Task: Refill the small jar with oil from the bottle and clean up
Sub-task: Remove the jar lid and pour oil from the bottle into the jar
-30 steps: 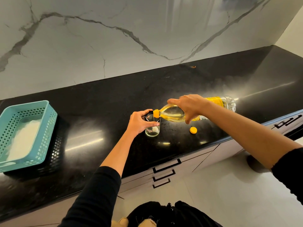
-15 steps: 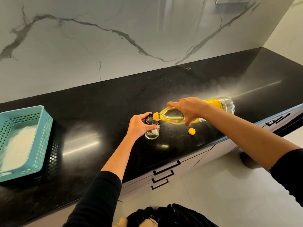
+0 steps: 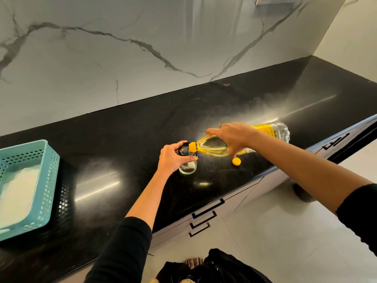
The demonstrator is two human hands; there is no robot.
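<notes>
A small clear glass jar (image 3: 188,168) with a dark rim stands on the black countertop (image 3: 122,152). My left hand (image 3: 173,158) wraps around its side. My right hand (image 3: 232,137) holds a clear plastic oil bottle (image 3: 212,147) tipped almost flat, its yellow neck over the jar's mouth. Yellow oil fills the neck end of the bottle. The bottle's yellow cap (image 3: 236,161) lies on the counter just right of the jar. A little liquid shows in the jar's bottom.
A teal perforated basket (image 3: 49,180) with something white inside sits at the counter's left. A marble wall backs the counter. Drawers with black handles (image 3: 206,211) are below the front edge. Pale floor lies to the right.
The camera view has shifted slightly. The bottle stays tipped over the jar with both hands in the same grips.
</notes>
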